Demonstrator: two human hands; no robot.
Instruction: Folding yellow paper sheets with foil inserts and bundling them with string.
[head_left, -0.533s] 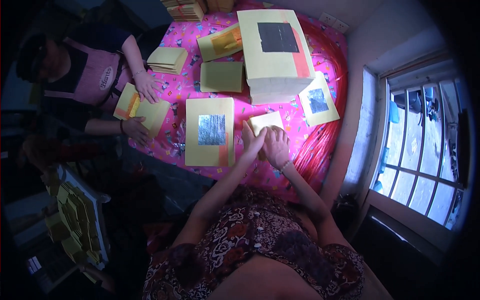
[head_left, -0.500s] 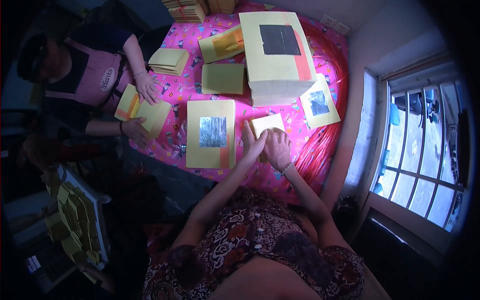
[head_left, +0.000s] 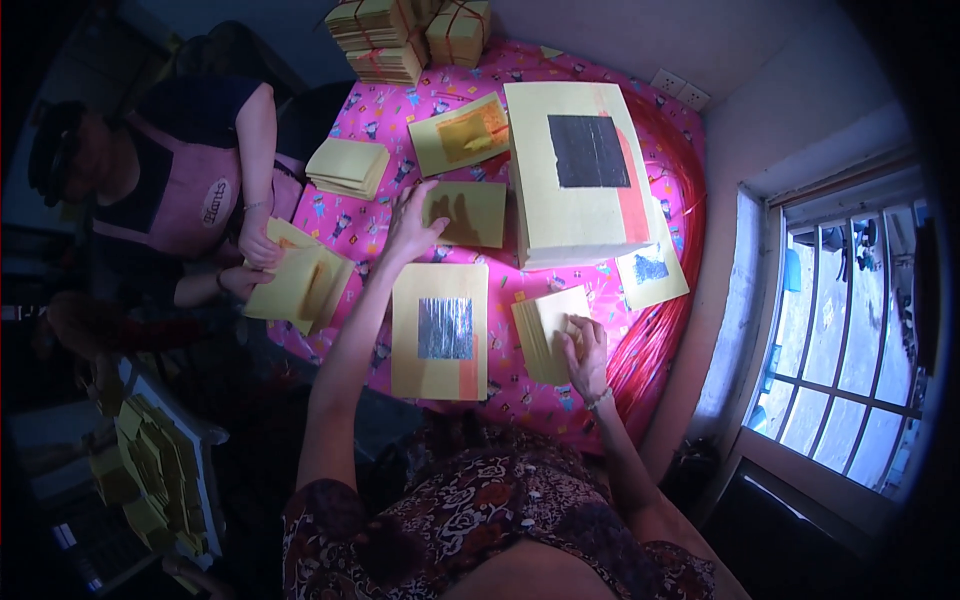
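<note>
My left hand point(head_left: 411, 226) is stretched far forward, open with fingers spread, at the left edge of a small stack of plain yellow paper point(head_left: 480, 217); its shadow falls on the paper. My right hand point(head_left: 588, 352) rests on a folded bundle of yellow paper point(head_left: 540, 338), thumb and fingers apart on its top and the layered edges fanning out at the left. Between my arms lies a flat stack of larger yellow sheets point(head_left: 412, 310) with a silver foil square and an orange stripe.
A tall block of yellow sheets point(head_left: 585, 215) stands at the back right, beside red strings point(head_left: 690, 220). Tied bundles point(head_left: 385, 65) sit at the far edge. At left, a co-worker's hands point(head_left: 258, 260) hold yellow paper point(head_left: 295, 285). A barred window point(head_left: 850, 330) is at right.
My left hand has left the folded bundle and reached forward to the small plain stack. My right hand stays at the bundle. The co-worker's hands have come together at the sheets; the view has shifted.
</note>
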